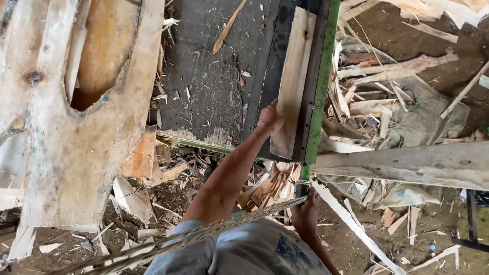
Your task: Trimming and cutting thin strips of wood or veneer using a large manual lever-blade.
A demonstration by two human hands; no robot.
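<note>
Pressing flat against the pale wooden board point(293, 81), the left hand point(268, 119) rests at frame centre, its grip open on the board's lower left edge. The board lies on the dark worktop point(214, 76) beside the green rail point(321, 86). Lower down, the right hand point(304, 216) is closed around the rail's dark handle point(301, 189).

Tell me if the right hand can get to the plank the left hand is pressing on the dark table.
Probably yes. The right hand is low, gripping the end of the green rail, and the plank lies right beside that rail. Nothing blocks the path up; only the left hand already rests on the plank's near edge.
</note>
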